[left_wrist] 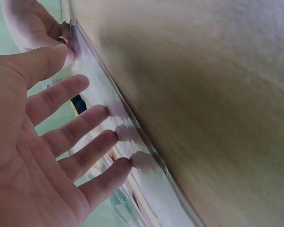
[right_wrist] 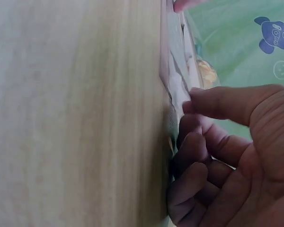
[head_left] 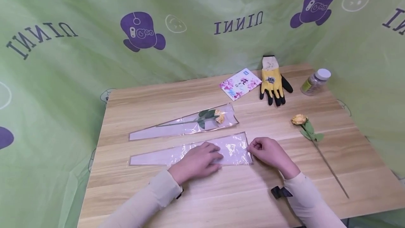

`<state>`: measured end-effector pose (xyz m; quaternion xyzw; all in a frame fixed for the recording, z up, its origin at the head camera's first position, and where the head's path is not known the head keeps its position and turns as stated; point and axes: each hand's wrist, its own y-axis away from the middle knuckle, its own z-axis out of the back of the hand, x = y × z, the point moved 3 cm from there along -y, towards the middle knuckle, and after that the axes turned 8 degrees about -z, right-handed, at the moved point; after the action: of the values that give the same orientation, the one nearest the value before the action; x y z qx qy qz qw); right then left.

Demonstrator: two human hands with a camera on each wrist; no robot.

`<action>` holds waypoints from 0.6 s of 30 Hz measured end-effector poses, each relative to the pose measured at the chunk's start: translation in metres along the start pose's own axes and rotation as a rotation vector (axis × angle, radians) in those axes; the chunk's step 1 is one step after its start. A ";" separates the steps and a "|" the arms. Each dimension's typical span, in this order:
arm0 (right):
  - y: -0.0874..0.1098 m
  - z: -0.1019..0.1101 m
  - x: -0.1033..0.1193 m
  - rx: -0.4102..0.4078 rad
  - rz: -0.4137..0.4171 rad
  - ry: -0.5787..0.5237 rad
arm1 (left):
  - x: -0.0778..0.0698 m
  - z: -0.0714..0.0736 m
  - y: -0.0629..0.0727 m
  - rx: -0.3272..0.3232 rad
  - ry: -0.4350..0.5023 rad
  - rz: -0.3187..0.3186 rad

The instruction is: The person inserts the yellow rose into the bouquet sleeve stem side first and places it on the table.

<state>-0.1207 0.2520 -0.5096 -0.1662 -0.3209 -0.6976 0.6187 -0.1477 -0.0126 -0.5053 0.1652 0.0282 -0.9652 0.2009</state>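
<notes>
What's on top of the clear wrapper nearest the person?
The left hand reaches across the clear wrapper, some fingertips touching it; the right hand pinches its wide end. From above, the part beneath the left hand is covered.

This seems to be a small work corner, closed by a hanging green cloth [head_left: 196,54] that rises behind the tabletop [head_left: 234,196] and along its sides. The cloth has folds and is printed with purple cartoon figures [head_left: 139,32], white round faces [head_left: 175,24] and dark lettering [head_left: 238,23]. The wood-grain tabletop carries a loose flower [head_left: 309,129], film sleeves [head_left: 232,150] and a glove [head_left: 270,80]. Whether a home or a workshop surrounds it, I cannot tell.
</notes>
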 end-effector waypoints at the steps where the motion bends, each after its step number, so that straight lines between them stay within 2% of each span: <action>1: 0.000 0.000 0.001 -0.010 0.015 0.001 | 0.000 -0.001 0.000 -0.002 -0.001 0.000; 5: 0.003 0.001 0.007 -0.026 0.086 -0.059 | 0.002 -0.001 0.000 -0.010 -0.010 -0.002; 9: 0.007 0.003 0.014 0.030 0.107 -0.139 | 0.003 -0.002 0.000 -0.018 -0.011 -0.003; 15: 0.006 0.002 0.022 0.031 0.130 -0.150 | 0.005 -0.003 0.000 -0.042 -0.015 -0.002; 18: 0.005 0.000 0.025 0.020 0.137 -0.148 | 0.006 -0.001 -0.002 -0.096 0.007 0.016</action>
<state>-0.1201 0.2330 -0.4932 -0.2327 -0.3608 -0.6360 0.6412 -0.1531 -0.0130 -0.5085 0.1590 0.0738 -0.9605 0.2161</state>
